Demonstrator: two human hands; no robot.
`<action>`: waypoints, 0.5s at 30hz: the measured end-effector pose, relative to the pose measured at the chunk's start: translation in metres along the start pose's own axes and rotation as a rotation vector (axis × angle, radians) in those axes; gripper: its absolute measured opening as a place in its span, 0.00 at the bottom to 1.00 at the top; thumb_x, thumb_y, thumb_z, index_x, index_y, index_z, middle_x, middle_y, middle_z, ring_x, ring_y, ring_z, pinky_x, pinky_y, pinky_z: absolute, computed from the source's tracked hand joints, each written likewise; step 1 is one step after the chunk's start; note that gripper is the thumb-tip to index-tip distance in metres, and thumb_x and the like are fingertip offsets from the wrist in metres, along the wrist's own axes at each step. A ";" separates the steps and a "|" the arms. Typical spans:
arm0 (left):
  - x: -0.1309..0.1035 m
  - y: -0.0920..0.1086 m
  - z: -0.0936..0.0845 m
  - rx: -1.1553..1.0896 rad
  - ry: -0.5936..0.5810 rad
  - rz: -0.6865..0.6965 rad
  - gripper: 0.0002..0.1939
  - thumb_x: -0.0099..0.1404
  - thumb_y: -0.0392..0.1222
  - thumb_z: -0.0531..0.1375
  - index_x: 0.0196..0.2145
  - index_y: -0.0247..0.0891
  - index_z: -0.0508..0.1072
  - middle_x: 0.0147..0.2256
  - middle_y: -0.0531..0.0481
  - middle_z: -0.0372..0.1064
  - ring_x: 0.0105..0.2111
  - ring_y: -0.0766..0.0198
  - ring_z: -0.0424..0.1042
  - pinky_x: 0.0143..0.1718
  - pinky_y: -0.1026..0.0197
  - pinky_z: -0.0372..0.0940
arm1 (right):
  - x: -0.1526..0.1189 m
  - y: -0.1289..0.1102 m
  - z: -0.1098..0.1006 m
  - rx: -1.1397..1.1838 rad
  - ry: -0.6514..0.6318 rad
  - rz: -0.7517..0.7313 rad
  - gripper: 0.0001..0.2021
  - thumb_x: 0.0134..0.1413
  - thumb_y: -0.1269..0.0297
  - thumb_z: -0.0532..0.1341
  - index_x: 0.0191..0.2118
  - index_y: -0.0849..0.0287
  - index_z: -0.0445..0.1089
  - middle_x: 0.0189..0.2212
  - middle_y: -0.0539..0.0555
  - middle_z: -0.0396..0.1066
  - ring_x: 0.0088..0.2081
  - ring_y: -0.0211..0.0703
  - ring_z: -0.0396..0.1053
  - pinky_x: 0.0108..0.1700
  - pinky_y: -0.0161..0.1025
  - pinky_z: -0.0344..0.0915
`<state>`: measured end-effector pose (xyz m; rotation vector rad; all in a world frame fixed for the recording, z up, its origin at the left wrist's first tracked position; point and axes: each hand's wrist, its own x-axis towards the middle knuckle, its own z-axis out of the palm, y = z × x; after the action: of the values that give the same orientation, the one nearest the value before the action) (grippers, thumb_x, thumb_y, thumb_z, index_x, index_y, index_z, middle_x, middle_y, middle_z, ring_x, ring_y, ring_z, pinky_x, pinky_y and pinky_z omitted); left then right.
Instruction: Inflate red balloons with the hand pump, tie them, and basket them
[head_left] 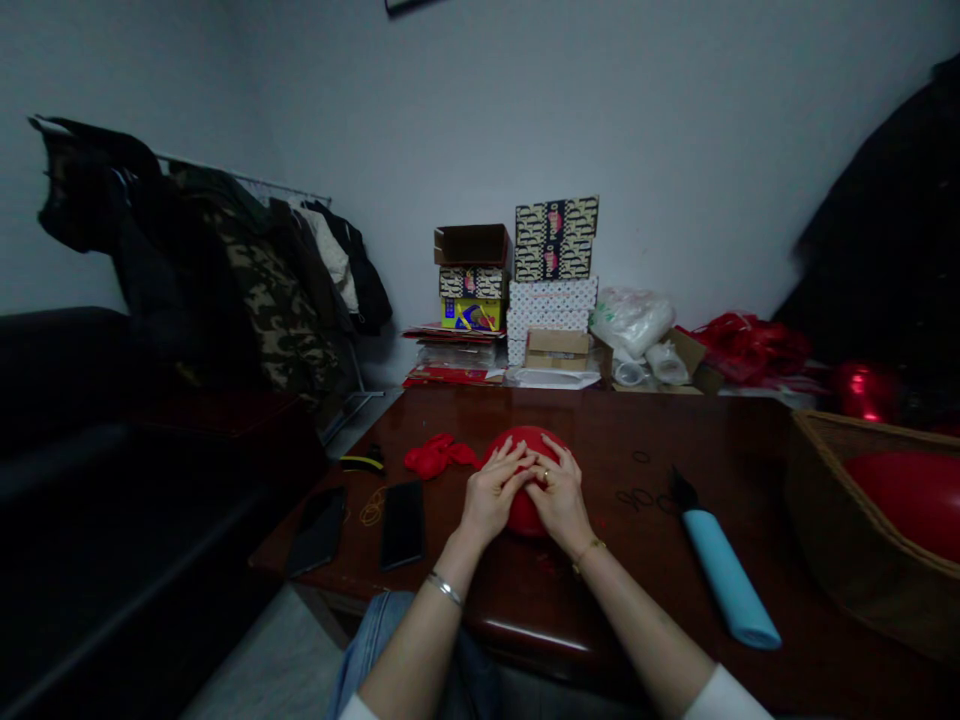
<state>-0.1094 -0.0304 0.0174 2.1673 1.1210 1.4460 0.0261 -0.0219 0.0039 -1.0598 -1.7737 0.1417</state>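
The left hand (489, 500) and right hand (561, 502) grip the round red rubber balloon (526, 518), fingers meeting over its top; whether they pinch its neck cannot be told. From the left, a crumpled heap of limp red balloons (433, 457) lies unfilled on the polished dark-brown wooden table (630, 570), probably work left. The gripped balloon, near the table's front edge, looks filled, its tying not visibly done. Rightward, a light-blue cylindrical pump (729, 578) lies unheld; the tan woven basket (832, 545) already contains a swollen red balloon (916, 495)
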 end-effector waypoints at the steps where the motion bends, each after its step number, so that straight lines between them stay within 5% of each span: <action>1: 0.000 0.000 -0.001 -0.020 0.000 -0.017 0.15 0.65 0.43 0.54 0.48 0.43 0.73 0.53 0.48 0.64 0.58 0.60 0.57 0.59 0.49 0.53 | 0.000 0.000 0.000 -0.002 -0.012 0.000 0.08 0.53 0.64 0.57 0.34 0.47 0.74 0.46 0.48 0.72 0.59 0.49 0.53 0.58 0.60 0.45; 15: 0.006 0.006 -0.017 -0.067 0.013 -0.069 0.12 0.63 0.41 0.56 0.42 0.42 0.76 0.54 0.46 0.63 0.60 0.57 0.53 0.60 0.44 0.49 | -0.001 -0.004 -0.006 -0.121 -0.062 -0.114 0.11 0.51 0.69 0.57 0.34 0.47 0.74 0.46 0.47 0.72 0.59 0.50 0.52 0.58 0.61 0.44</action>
<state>-0.1205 -0.0331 0.0323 2.0560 1.1246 1.4492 0.0282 -0.0277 0.0080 -1.0465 -1.9143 -0.0035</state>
